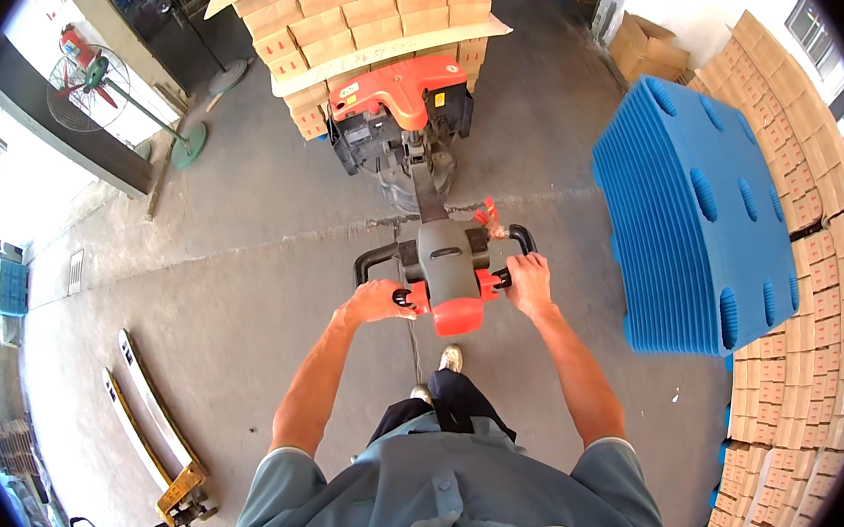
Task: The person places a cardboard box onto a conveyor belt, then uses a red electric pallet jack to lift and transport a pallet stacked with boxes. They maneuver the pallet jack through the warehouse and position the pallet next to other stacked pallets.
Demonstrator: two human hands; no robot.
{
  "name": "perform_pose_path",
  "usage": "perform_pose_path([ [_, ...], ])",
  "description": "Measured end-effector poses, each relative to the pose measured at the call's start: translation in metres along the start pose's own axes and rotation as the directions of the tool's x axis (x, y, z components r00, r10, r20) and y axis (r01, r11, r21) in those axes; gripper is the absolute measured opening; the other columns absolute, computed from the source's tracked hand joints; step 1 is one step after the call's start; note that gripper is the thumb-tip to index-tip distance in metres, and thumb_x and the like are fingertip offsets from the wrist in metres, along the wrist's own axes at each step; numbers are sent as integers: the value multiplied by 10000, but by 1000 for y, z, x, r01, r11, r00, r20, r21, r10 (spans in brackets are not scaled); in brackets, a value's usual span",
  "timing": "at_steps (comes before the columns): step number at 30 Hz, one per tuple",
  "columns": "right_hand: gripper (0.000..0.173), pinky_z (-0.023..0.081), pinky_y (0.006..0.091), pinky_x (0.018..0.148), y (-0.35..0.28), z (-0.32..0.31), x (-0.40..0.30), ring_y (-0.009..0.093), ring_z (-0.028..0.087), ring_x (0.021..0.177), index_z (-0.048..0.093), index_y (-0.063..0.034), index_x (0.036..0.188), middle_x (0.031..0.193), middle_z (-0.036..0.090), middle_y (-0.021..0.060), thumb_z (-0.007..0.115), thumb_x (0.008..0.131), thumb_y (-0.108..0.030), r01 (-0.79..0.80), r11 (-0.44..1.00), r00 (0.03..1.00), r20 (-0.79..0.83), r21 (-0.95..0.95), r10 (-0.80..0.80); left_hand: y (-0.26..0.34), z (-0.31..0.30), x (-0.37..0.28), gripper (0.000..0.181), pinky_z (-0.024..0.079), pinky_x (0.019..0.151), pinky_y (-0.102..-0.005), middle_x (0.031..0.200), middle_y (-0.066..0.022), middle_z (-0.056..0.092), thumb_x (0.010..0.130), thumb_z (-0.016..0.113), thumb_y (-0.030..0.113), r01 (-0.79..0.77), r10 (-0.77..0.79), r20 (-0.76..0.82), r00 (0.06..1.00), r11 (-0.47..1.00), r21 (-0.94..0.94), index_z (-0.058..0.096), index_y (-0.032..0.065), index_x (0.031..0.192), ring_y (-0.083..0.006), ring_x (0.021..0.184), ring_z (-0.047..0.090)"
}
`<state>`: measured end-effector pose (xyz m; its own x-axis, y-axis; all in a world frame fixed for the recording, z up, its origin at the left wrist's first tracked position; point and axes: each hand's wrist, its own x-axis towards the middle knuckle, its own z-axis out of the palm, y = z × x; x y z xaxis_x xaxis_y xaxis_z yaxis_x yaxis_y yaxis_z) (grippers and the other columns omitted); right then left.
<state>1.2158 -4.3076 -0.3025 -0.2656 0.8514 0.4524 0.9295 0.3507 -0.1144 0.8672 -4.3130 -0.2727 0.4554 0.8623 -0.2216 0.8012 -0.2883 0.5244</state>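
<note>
Before me is the tiller head (446, 262) of a red and black electric pallet truck (403, 92), with a grip at each side. My left hand (375, 301) is closed round the left grip, its thumb by a black control. Round the right grip my right hand (529, 282) is closed, close to the matching control. A red ribbon (488, 213) is tied near the right grip. Beyond the truck body rises a tall stack of cardboard cartons (353, 13) with sheets between layers; the truck's forks are hidden.
On the right stand stacked blue plastic pallets (667, 217), with walls of cartons (789, 371) behind them. A yellow hand pallet truck (180, 487) rests on the floor at lower left. A green pedestal fan (188, 145) stands by a pillar at upper left. An open carton (648, 50) sits at upper right.
</note>
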Motion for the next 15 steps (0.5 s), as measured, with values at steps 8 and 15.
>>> perform_pose_path([
  [8, 299, 436, 409, 955, 13, -30, -76, 280, 594, 913, 557, -102, 851, 859, 607, 54, 734, 618, -40, -60, 998, 995, 79, -1, 60, 53, 56, -41, 589, 512, 762, -451, 869, -160, 700, 673, 802, 585, 15, -15, -3, 1000, 1000, -21, 693, 57, 910, -352, 909, 675],
  [15, 295, 429, 408, 966, 29, -53, -130, 274, 597, 940, 571, -108, 865, 868, 613, 56, 744, 632, -53, -72, 997, 989, 133, -3, 72, 86, 107, -65, 632, 514, 801, -447, 900, -161, 709, 663, 800, 609, 38, -38, 17, 999, 999, -36, 712, 75, 989, -365, 931, 673],
])
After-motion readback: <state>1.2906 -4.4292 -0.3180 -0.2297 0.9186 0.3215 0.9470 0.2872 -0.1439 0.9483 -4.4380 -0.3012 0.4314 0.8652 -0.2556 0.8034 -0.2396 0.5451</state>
